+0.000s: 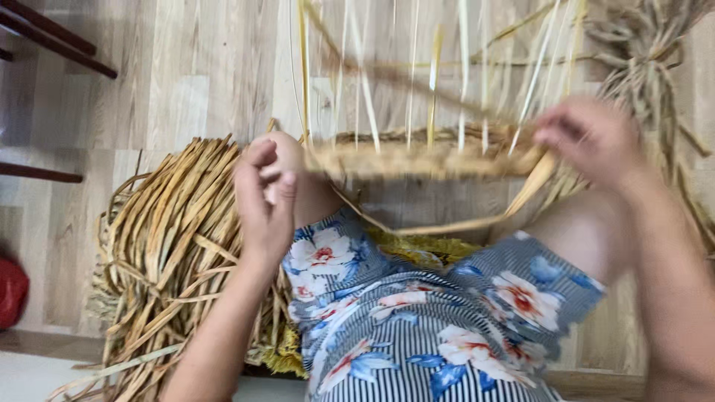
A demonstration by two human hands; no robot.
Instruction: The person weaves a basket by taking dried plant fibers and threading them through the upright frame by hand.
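A half-woven straw piece (417,158) rests across my knees, with several upright straw strands (462,67) rising from its rim. My left hand (264,202) is closed at the left end of the rim, pinching a strand. My right hand (588,138), blurred by motion, grips a flat straw strip (521,201) at the right end; the strip loops down between my knees. I wear striped shorts with a flower print (417,320).
A big bundle of dried straw (171,246) lies on the wooden floor at my left. More tangled straw (648,67) sits at the upper right. Dark chair legs (52,41) stand at the upper left, and a red object (11,290) at the left edge.
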